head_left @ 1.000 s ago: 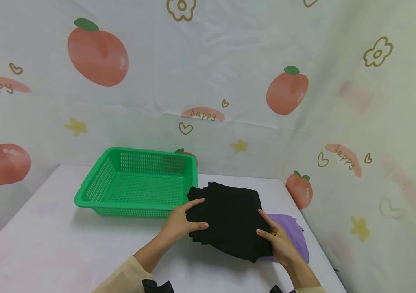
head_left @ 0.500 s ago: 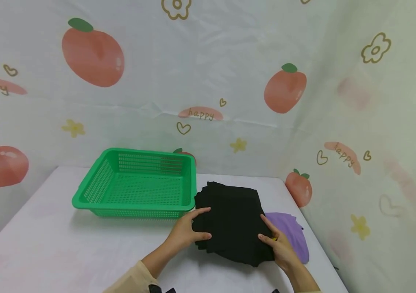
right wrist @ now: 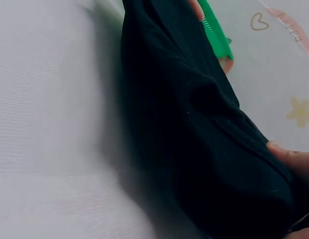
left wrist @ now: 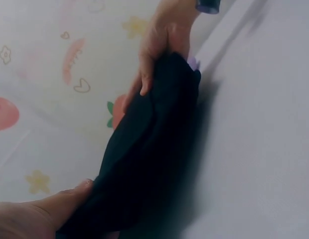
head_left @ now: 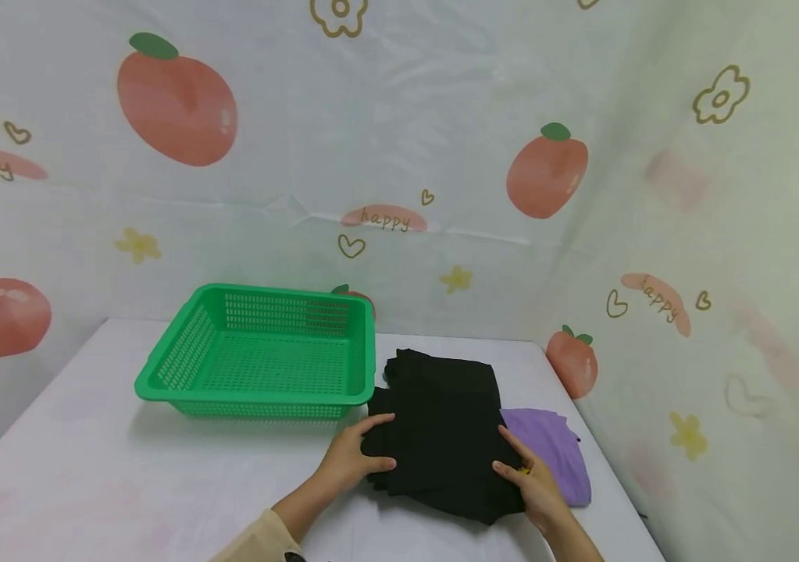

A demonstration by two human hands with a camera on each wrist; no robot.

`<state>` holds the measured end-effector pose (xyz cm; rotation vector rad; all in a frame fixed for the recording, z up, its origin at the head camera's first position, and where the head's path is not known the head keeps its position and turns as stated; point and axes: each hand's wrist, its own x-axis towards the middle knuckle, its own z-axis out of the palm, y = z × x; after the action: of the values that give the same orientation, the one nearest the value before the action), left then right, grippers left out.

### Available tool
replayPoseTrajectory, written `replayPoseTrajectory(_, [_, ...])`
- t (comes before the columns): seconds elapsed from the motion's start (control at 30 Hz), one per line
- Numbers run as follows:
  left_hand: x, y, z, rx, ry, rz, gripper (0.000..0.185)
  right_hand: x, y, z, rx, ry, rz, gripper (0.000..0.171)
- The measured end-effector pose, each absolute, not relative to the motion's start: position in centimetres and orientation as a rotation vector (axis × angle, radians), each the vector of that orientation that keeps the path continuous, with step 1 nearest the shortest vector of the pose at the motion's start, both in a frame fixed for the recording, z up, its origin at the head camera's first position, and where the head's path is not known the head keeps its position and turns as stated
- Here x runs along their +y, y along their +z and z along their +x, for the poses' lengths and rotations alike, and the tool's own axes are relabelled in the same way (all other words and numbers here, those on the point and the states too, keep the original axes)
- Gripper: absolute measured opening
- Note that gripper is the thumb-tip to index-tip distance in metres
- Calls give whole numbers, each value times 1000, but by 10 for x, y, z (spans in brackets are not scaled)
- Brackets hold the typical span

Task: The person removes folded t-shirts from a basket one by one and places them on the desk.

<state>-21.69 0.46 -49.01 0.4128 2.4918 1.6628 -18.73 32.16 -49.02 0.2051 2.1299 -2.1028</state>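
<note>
Black folded cloth (head_left: 441, 433) sits squared because left hand (head_left: 351, 460) at nine o'clock and right hand (head_left: 529, 480) at three pinch its edges, beside the basket (head_left: 160, 382).

**Site: staged home-style corner**

I work at a white table (head_left: 90, 484) boxed in by a peach-and-"happy" printed backdrop (head_left: 399, 156), with a green basket (head_left: 258, 363) and folded clothes (head_left: 441, 429): domestic laundry setting, apparently improvised.

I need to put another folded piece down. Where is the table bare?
Bare table runs left of the left hand and in front of the green basket, which holds nothing. The right is crowded: both hands, right hand included, grip the black cloth, partly over the purple cloth.
</note>
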Motion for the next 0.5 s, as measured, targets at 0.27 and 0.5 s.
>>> replayPoseTrajectory(0.27, [0,-509,-213,2532,1712,382,63,319,-501,-187,2245,-2041,344,68])
replayPoseTrajectory(0.5, [0,-523,-212,2527,1714,318,60,321,-506,-188,2356,-1898,326,69])
